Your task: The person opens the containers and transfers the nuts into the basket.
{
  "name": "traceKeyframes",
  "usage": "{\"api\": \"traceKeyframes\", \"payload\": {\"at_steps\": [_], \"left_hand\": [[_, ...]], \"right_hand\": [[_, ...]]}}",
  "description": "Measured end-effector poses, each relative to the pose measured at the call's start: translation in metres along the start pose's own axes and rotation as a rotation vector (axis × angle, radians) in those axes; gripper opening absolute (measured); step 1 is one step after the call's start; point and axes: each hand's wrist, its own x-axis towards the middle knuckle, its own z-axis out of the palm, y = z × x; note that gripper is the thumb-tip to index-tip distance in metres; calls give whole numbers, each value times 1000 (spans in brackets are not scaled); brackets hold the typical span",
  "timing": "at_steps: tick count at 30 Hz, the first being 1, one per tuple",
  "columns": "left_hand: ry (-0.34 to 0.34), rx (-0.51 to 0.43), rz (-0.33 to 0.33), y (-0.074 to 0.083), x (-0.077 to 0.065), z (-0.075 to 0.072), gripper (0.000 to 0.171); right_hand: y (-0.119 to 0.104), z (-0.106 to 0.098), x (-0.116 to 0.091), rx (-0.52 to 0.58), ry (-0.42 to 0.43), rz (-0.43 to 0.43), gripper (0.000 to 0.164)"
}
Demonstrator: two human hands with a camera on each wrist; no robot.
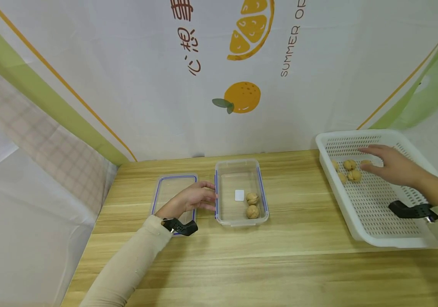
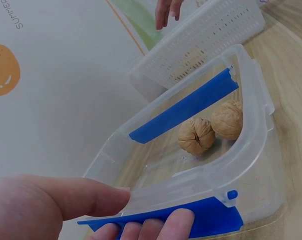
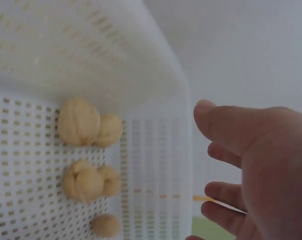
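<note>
A clear plastic food container [image 1: 226, 170] with blue side latches stands on the wooden table, two walnuts [image 1: 252, 205] inside at its near right corner. My left hand [image 1: 200, 197] is at its left side; in the left wrist view the thumb lies at the rim and bent fingers [image 2: 177, 225] lie against the blue latch [image 2: 216, 217], holding that edge. My right hand [image 1: 393, 166] hovers over the white basket [image 1: 341, 200], its fingers apart and nothing in them. Several walnuts [image 1: 354, 175] lie in the basket's far left part, one partly hidden beneath the hand.
The container's clear lid [image 1: 173, 183] with a blue seal lies on the table left of the container, partly under my left wrist. A small white square [image 1: 239, 195] shows in the container's bottom. A printed cloth [image 1: 165, 106] hangs behind the table.
</note>
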Motion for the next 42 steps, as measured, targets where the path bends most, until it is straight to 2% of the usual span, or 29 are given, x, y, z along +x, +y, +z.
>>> {"api": "traceKeyframes", "payload": {"at_steps": [5,13,23,31,39,42], "left_hand": [[2,-3,-6,1,0,0,51],[1,-16,-8,2,0,0,52],[7,-11,-10,5,1,0,52],[10,-8,-9,4,0,0,52],[4,-7,-5,2,-1,0,52],[2,-6,-4,1,-2,0,52]], "right_hand": [[-16,1,5,-12,-9,-26,56],[-42,1,10,63,-43,-49,61],[-73,2,24,47,-73,-91,62],[-95,8,36,41,-81,-173,61],[-122,12,49,47,-130,-181,61],[-129,16,56,58,-135,-209,60]]}}
